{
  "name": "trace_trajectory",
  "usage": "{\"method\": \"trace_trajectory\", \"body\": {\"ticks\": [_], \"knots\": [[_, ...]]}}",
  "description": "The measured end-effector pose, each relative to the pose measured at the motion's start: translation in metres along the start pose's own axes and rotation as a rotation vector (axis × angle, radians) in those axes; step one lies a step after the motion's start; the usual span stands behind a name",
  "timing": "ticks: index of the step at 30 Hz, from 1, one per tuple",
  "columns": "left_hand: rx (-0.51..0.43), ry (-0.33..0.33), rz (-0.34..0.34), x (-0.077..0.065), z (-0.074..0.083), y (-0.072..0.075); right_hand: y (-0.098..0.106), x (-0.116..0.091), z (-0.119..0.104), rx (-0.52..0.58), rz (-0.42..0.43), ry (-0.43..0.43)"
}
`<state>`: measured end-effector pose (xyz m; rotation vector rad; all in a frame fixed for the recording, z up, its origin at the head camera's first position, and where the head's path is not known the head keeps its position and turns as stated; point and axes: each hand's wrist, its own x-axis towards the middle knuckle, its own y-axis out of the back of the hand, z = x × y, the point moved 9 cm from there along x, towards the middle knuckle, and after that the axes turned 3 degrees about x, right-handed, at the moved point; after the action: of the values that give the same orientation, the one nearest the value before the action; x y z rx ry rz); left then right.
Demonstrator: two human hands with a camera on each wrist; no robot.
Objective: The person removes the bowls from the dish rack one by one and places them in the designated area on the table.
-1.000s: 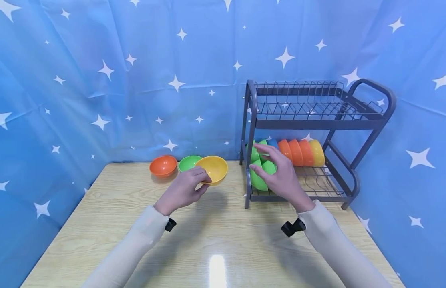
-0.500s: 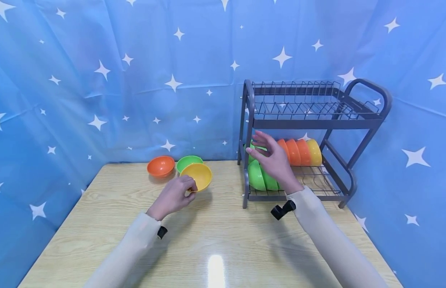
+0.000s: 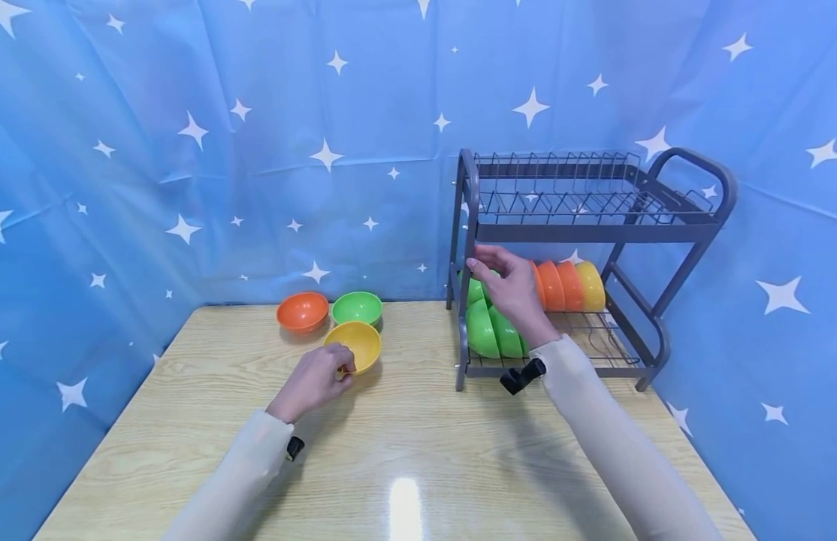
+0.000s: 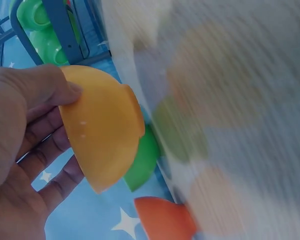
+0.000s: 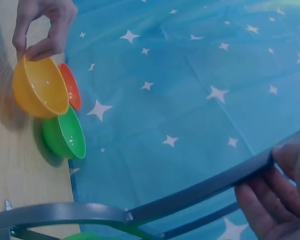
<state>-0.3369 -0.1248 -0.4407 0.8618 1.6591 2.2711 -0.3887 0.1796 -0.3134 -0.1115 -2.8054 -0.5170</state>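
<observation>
My left hand [image 3: 315,378] pinches the rim of a yellow bowl [image 3: 361,346], thumb on one face and fingers behind in the left wrist view. The bowl is tilted, close over the table and in front of a green bowl [image 3: 358,307]; an orange bowl [image 3: 302,311] sits to that one's left. At the dark metal dish rack [image 3: 594,234], my right hand [image 3: 515,289] grips the left front post, its thumb across the front and its fingers behind. Green bowls [image 3: 482,332] on the lower shelf are partly hidden by this hand.
Orange bowls [image 3: 552,286] and a yellow bowl [image 3: 592,286] stand on edge in a row on the lower shelf. The rack's wire upper tier overhangs them. A blue starry curtain [image 3: 276,150] backs the wooden table [image 3: 188,391].
My left hand has carried the yellow bowl left and lower, towards the table, uncovering the green bowl behind. The right hand has moved slightly left and taken hold of the rack post.
</observation>
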Motion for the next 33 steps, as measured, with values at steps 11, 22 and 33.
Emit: {"method": "trace_trajectory", "body": {"ticks": [11,22,33], "knots": [[-0.027,0.047,-0.028,-0.01,-0.015,-0.009,0.0,0.004,0.001,-0.015,-0.03,0.018],[-0.043,0.079,-0.06,-0.009,-0.019,-0.011,-0.002,0.005,0.003,-0.029,-0.034,0.03],[-0.056,0.093,-0.061,-0.006,-0.021,-0.011,-0.003,0.006,0.004,-0.037,-0.037,0.027]]}}
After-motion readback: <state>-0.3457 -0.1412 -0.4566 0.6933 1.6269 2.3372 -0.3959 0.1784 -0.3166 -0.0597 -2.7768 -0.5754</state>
